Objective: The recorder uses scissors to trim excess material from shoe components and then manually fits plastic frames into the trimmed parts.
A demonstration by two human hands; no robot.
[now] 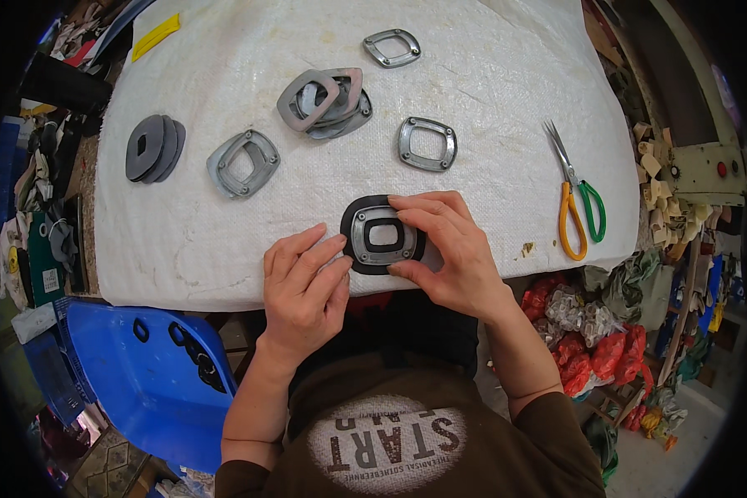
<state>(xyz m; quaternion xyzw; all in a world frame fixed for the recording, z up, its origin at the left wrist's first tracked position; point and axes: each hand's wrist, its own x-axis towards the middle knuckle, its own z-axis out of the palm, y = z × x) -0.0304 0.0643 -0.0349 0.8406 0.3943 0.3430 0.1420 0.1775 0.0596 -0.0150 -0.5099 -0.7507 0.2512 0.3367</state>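
A rounded-square metal frame [358,246] lies on a black pad [378,202] with a square hole in its middle, near the table's front edge. My right hand [450,253] spans the pad's right side, fingertips on the far edge and thumb on the near edge. At the left rim, the index finger and thumb of my left hand [305,282] close on the pad's edge. My fingers hide parts of the pad's rim.
Loose metal frames [243,163] and a heap of grey plates [309,98] lie beyond my hands. Dark grey pads [148,149] are stacked at left. Scissors [570,187] with orange and green handles lie right. A blue tub [153,373] stands below the table's left front.
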